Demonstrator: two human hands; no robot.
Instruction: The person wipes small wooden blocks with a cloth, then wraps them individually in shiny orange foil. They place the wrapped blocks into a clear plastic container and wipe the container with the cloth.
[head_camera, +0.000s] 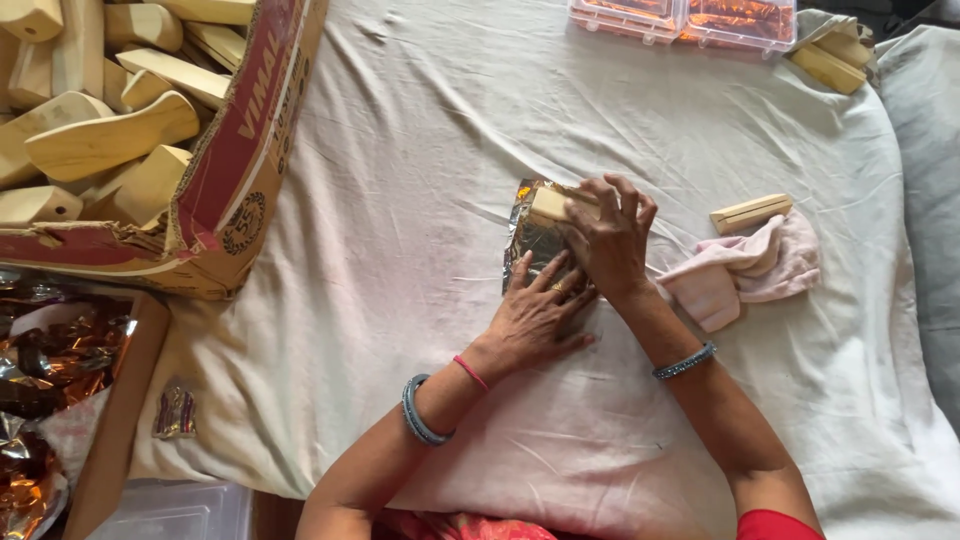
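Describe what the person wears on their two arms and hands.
Both forearms are bare, with no sleeves over them. The left hand has a ring on one finger; its wrist carries a thin red thread and, further up, a broad blue-grey bangle. The right hand shows no ring; its wrist wears a slimmer blue-grey bangle. A red sleeve edge shows near the right upper arm.

Right hand (610, 240) presses wooden block (549, 204) onto foil sheet (530, 240); left hand (535, 315) flattens foil.
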